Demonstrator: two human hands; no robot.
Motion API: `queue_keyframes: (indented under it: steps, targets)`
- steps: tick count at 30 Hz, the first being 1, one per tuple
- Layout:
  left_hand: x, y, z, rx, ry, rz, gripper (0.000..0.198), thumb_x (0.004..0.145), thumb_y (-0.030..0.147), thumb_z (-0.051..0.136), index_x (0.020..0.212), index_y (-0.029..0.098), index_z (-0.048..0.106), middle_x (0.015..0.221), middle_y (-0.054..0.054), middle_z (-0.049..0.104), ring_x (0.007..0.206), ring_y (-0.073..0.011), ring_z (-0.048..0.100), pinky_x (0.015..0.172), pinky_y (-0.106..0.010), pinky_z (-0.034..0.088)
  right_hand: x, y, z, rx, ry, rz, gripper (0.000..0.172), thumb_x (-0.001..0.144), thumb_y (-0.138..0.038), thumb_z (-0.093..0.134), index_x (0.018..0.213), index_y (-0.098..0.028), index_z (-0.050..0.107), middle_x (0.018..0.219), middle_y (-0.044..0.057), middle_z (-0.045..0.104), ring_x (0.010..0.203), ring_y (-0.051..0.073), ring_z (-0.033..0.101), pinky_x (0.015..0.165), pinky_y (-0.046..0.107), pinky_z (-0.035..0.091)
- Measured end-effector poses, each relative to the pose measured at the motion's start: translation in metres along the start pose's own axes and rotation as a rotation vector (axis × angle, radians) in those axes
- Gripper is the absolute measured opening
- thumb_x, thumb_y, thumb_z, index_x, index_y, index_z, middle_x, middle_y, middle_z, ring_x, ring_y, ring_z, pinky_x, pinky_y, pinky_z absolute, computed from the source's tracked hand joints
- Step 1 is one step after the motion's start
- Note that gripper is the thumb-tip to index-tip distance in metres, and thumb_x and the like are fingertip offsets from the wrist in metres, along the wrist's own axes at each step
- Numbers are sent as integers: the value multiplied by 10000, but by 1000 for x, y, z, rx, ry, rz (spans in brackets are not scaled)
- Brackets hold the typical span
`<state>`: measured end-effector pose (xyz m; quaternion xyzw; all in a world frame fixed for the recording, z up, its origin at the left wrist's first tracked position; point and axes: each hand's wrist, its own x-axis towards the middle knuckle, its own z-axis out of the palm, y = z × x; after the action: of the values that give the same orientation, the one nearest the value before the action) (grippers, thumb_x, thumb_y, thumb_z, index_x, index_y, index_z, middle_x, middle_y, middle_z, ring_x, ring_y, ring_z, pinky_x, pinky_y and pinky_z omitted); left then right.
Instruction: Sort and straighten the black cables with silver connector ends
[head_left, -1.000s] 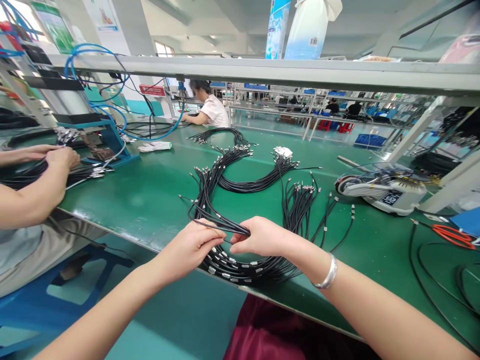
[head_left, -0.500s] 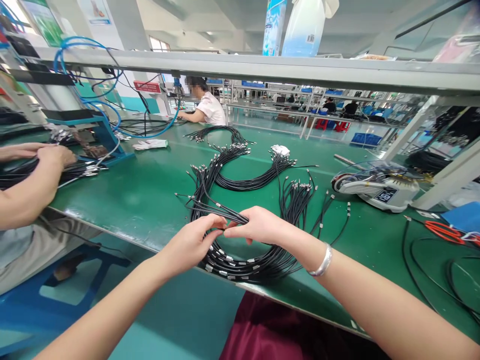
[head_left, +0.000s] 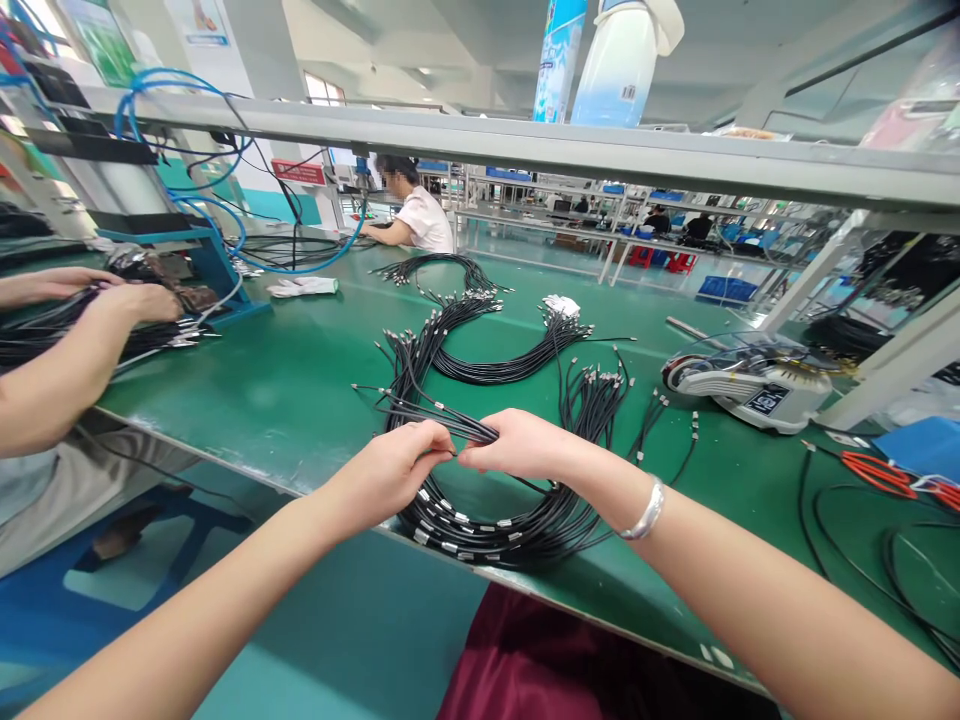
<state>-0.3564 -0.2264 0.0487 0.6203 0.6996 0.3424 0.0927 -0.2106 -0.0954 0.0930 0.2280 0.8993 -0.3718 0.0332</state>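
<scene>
My right hand [head_left: 517, 445] is closed round several thin black cables [head_left: 427, 410], whose ends stick out to the left. Beside it, fingertips pressed together, my left hand [head_left: 401, 465] pinches what looks like the end of one cable; the fingers mostly hide it. Below both hands a curved bundle of black cables [head_left: 480, 545] with silver metal sleeves lies along the table's front edge. Its metal-tipped ends fan out on the right. Behind it rests another curved cable bundle [head_left: 495, 370].
The green table [head_left: 300, 420] holds a white tape-dispenser-like device [head_left: 757, 390] at right, near loose cables and orange-handled pliers [head_left: 877, 472]. At left, a co-worker's hands [head_left: 135, 300] work over cables by a blue-framed press [head_left: 217, 270]. A shelf beam [head_left: 480, 140] crosses above.
The fingers of my left hand have closed tighter near my right hand, which keeps its hold on the cables. At left, the co-worker's hands have moved slightly right, toward the press.
</scene>
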Motion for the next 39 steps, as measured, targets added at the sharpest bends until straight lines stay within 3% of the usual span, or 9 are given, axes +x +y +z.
queue_keyframes:
  steps: [3,11,17,19,22,25,28,33,39]
  targets:
    - [1,-10,-8,131,1,103,214,851,315,433,896,209,613,888,8,649,834,-66,571,781,-161,424,-10,2,-9,-91,-10,29,207,666,-366,553,706,-169,603,624,-31,560,558,88,462,465,178,334]
    - [4,-31,-13,425,185,408,274,859,223,430,1054,223,623,898,-19,648,857,-60,539,776,-170,444,-31,18,-49,-305,-84,144,179,652,-275,577,784,-178,650,682,-11,620,553,109,514,467,204,346]
    - [2,-11,-5,590,259,575,299,820,138,469,1040,236,645,915,-21,673,884,-97,504,781,-219,430,-15,-1,-38,14,-23,-11,226,823,-322,522,860,-164,679,926,25,678,790,127,595,645,196,444]
    - [3,-4,-4,588,275,561,283,819,133,469,1019,224,647,918,-6,677,847,-95,494,779,-221,433,-10,-5,-27,198,-139,-24,226,855,-301,496,904,-130,636,957,56,672,758,113,604,631,189,458]
    - [-2,-1,-4,531,262,490,262,829,149,462,1000,216,648,922,0,675,854,-87,511,789,-214,445,-10,-1,-16,303,-274,-42,258,875,-337,471,972,-129,587,830,43,666,528,69,520,482,171,403]
    - [-24,-5,-7,413,287,330,262,831,177,480,1044,217,627,1031,-8,646,966,-75,533,865,-204,448,-15,6,-12,133,-205,-17,296,833,-406,520,927,-148,631,566,-26,554,418,55,381,402,168,304]
    - [-54,-11,-6,367,290,222,260,816,171,516,1051,223,614,1057,2,629,998,-62,528,888,-186,437,-16,8,-7,39,-174,41,268,804,-383,549,818,-138,659,492,-28,499,441,68,420,443,173,344]
    - [-76,-13,7,440,97,324,288,806,147,527,1068,238,604,1082,7,624,1071,-82,487,929,-211,414,-12,5,8,208,-272,49,182,796,-221,507,896,-139,635,771,24,669,504,63,486,456,167,360]
    - [-61,-16,11,526,-36,351,249,838,129,443,957,247,628,974,11,642,983,-90,510,881,-250,390,-16,8,2,46,-157,1,245,760,-325,543,885,-167,682,478,-29,566,523,99,482,524,190,361]
